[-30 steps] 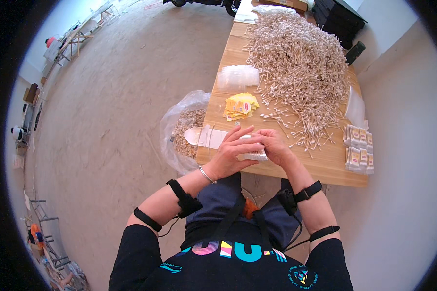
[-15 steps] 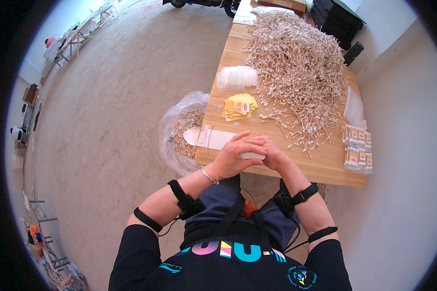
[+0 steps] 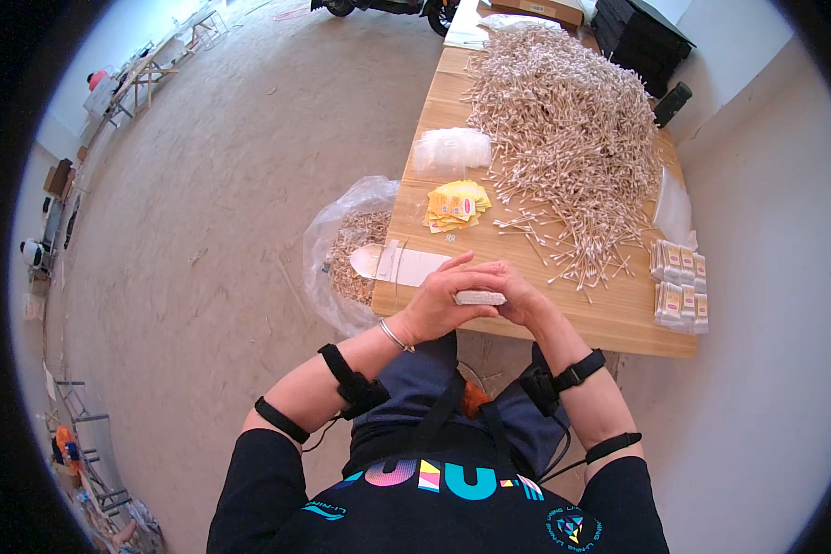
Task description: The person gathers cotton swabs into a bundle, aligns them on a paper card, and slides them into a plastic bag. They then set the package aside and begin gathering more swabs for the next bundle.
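Note:
My left hand [image 3: 439, 303] and my right hand [image 3: 519, 294] meet over the table's near edge. Between them is a small, flat bundle of cotton swabs [image 3: 480, 298], its white ends facing me. The left thumb and fingers grip its near and far sides, while the right fingers close around its right end; their tips are partly hidden. Just left of my hands lies a long white strip [image 3: 420, 268] with a rounded end. Beyond them are yellow printed cards [image 3: 457, 205] in a loose stack and a large heap of loose cotton swabs [image 3: 563, 129].
Clear plastic sleeves [image 3: 452, 150] are stacked beyond the cards. Filled small packs [image 3: 681, 284] stand in rows at the wooden table's [image 3: 619, 328] right edge, near the wall. A clear bag of swabs [image 3: 351, 254] sits beside the table's left edge. Black trays [image 3: 642, 42] occupy the far right.
The bundle has tilted slightly, so more of its white end face shows. My right fingers have shifted a little around it, while both forearms stay nearly still.

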The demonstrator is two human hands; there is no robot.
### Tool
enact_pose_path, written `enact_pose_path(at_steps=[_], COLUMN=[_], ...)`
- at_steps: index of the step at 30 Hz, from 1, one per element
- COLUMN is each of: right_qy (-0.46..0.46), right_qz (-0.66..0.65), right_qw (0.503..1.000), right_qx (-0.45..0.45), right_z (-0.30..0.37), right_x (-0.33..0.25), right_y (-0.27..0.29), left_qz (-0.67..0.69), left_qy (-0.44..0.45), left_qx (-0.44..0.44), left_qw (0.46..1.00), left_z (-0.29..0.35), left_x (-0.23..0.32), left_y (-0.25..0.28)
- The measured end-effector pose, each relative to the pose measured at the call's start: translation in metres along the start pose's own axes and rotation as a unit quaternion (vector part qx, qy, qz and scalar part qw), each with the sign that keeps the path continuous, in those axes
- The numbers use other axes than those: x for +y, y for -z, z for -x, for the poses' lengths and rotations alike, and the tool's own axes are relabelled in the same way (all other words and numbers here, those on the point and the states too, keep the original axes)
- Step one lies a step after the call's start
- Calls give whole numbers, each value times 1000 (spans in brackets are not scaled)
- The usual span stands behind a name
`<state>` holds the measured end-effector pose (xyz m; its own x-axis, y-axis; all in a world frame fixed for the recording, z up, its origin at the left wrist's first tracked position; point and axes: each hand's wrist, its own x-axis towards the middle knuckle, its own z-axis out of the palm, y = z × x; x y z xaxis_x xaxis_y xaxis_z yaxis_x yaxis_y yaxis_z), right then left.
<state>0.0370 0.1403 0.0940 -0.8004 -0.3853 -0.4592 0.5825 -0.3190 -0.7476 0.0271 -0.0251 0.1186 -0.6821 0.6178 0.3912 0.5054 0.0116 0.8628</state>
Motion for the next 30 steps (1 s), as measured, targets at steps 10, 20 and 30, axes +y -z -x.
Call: enact_pose_path(at_steps=[10, 20, 30], right_qy=[-52, -56, -53], right_qz=[-13, -28, -9], right_qw=[999, 998, 998], right_qx=[10, 0, 34], right_z=[2, 0, -3], right_x=[-7, -1, 0], right_y=[2, 16, 12], left_qz=[27, 43, -26], left_qy=[16, 36, -13], left_qx=[-24, -22, -3], left_qw=[999, 998, 1000], left_z=[4, 7, 5], left_x=[-10, -9, -12], left_y=[13, 16, 7])
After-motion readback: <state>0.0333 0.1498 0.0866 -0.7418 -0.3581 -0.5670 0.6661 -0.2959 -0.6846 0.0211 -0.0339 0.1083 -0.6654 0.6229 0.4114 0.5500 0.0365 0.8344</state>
